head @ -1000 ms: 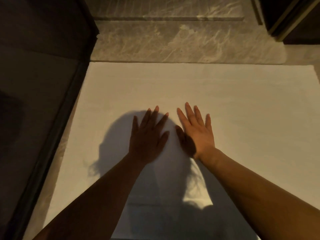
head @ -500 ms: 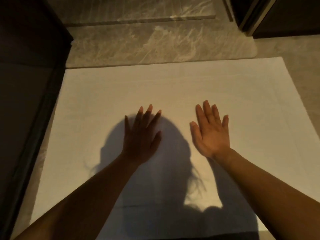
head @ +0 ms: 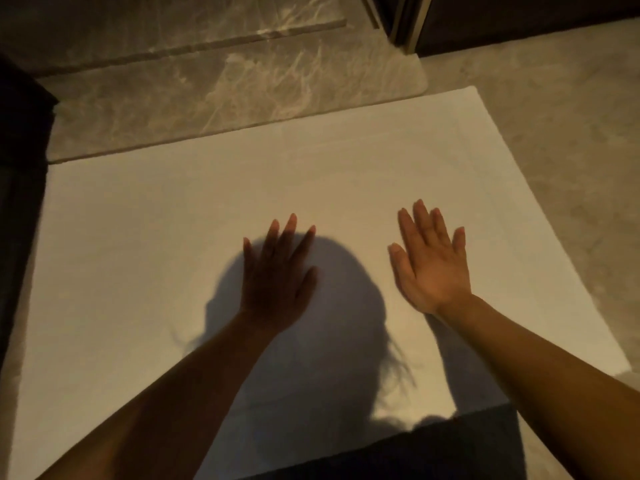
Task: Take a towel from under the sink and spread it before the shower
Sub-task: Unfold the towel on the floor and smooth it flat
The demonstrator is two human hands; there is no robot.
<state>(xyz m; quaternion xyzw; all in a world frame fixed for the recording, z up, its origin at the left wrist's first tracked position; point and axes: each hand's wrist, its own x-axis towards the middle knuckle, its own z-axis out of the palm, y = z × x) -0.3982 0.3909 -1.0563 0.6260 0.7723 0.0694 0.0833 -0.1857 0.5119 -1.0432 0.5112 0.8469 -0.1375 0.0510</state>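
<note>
A white towel [head: 173,237] lies spread flat on the floor, its far edge along the marble shower threshold [head: 207,98]. My left hand [head: 277,275] rests palm down near the towel's middle, fingers apart, in the shadow of my head. My right hand [head: 433,261] lies flat on the towel to the right of it, fingers stretched out and close together. Neither hand holds anything. The towel looks smooth, with a woven border near its right edge.
A dark glass panel or frame [head: 20,168] runs along the left side. A dark door frame with a metal edge [head: 408,22] stands at the top right. Grey stone floor [head: 571,133] lies to the right of the towel.
My hands have slid apart on the towel, the right one moving rightward. The view has swung to the right, so the towel's right edge shows fully.
</note>
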